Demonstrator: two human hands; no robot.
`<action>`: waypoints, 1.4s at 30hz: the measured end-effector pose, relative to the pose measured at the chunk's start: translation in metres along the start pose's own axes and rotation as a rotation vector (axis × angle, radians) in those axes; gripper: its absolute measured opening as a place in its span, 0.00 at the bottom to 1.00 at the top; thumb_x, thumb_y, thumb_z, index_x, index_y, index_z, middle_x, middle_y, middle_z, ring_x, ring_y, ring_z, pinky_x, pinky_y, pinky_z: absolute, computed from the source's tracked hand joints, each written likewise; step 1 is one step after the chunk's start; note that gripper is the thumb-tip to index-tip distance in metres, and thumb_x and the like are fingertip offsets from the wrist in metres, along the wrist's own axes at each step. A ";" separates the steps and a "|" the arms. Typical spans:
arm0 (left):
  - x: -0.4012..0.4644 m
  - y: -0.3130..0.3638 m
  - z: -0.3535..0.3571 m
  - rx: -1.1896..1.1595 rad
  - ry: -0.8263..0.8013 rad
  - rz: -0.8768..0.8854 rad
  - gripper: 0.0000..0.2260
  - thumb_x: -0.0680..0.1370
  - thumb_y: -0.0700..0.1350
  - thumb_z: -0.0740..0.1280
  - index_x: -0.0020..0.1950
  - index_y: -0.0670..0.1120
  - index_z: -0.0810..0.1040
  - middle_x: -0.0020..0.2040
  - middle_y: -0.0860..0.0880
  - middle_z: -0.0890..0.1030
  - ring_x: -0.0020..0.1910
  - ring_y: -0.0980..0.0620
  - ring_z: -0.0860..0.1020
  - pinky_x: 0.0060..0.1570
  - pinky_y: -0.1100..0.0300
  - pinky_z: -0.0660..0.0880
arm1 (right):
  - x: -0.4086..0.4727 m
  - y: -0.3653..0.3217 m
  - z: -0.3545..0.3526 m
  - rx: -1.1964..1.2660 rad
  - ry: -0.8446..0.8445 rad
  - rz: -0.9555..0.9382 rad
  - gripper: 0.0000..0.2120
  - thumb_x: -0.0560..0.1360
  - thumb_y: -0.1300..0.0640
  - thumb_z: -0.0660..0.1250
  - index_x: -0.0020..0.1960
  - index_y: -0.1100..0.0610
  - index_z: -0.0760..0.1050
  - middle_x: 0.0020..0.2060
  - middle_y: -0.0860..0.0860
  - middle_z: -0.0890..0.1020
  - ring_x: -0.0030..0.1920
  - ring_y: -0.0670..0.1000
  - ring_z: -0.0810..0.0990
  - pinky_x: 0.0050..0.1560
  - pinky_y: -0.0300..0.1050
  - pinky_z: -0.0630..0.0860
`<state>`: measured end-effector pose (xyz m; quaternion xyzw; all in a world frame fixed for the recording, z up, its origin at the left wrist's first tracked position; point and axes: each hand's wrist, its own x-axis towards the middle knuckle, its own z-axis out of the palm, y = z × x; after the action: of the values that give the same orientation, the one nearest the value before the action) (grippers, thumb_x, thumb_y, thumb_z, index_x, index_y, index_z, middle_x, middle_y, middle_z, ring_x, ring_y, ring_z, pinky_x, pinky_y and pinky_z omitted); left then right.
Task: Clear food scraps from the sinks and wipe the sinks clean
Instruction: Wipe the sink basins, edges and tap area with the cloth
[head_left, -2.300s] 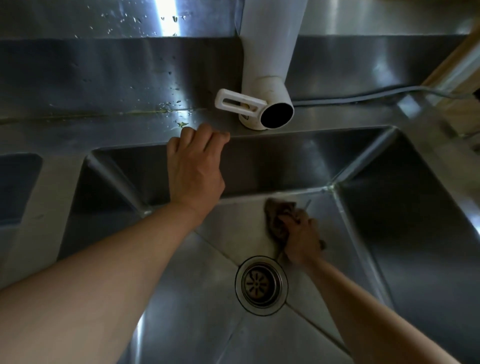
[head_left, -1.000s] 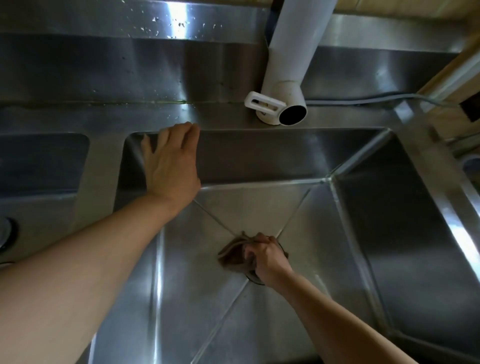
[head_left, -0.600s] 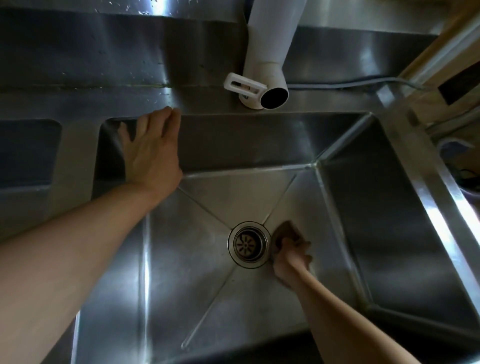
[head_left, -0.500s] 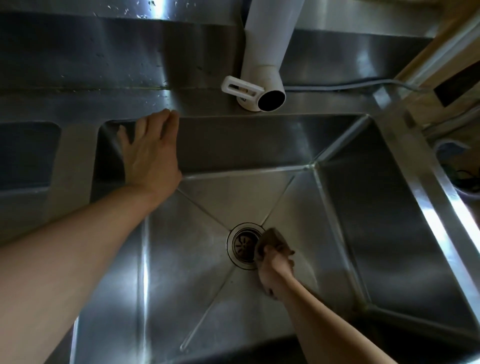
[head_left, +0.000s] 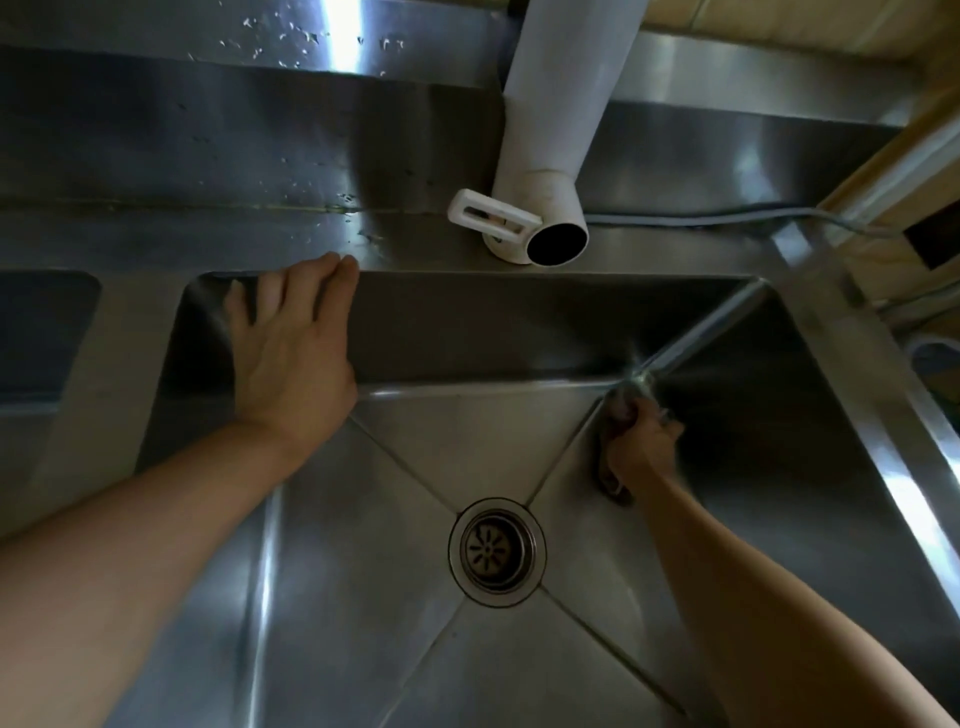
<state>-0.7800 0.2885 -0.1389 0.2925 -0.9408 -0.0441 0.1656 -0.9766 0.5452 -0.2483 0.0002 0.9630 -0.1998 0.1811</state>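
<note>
The drain (head_left: 497, 552) sits in the bare sink (head_left: 363, 597) floor. Beyond it, the right hand (head_left: 641, 449) grips a cloth (head_left: 609, 475) near the far-right corner. The left hand (head_left: 291, 358), fingers straight, rests against the back rim, under the white spout (head_left: 545, 156).

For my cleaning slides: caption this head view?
Right hand wipes the sink corner with a cloth; left hand braces on the rim.

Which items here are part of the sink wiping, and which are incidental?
In use: stainless steel sink basin; brown cloth gripped by right hand; round metal drain strainer; left hand on the rim.
Incidental: white plastic pipe; grey cable.
</note>
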 end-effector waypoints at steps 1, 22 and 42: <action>0.000 0.000 0.002 0.000 0.010 0.005 0.36 0.62 0.33 0.70 0.70 0.40 0.68 0.67 0.40 0.70 0.61 0.38 0.65 0.63 0.36 0.59 | 0.006 -0.001 0.004 -0.032 -0.020 -0.014 0.24 0.77 0.60 0.59 0.72 0.55 0.64 0.67 0.63 0.65 0.65 0.62 0.67 0.57 0.47 0.66; -0.001 -0.009 -0.016 0.076 -0.231 0.057 0.43 0.67 0.40 0.72 0.77 0.47 0.54 0.75 0.50 0.57 0.72 0.49 0.55 0.69 0.40 0.56 | -0.101 -0.117 0.138 -0.446 -0.445 -1.041 0.16 0.80 0.56 0.58 0.66 0.49 0.73 0.74 0.48 0.62 0.60 0.58 0.67 0.59 0.45 0.62; -0.106 -0.067 -0.088 0.006 -0.264 -0.089 0.27 0.75 0.45 0.65 0.73 0.45 0.65 0.74 0.49 0.64 0.70 0.46 0.62 0.67 0.43 0.60 | -0.269 -0.064 0.124 -0.641 -0.810 -1.095 0.16 0.75 0.62 0.64 0.61 0.51 0.74 0.67 0.52 0.61 0.64 0.59 0.62 0.58 0.59 0.69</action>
<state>-0.6327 0.2942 -0.0980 0.3263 -0.9405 -0.0867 0.0376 -0.6867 0.4578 -0.2356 -0.6048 0.6945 0.0443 0.3872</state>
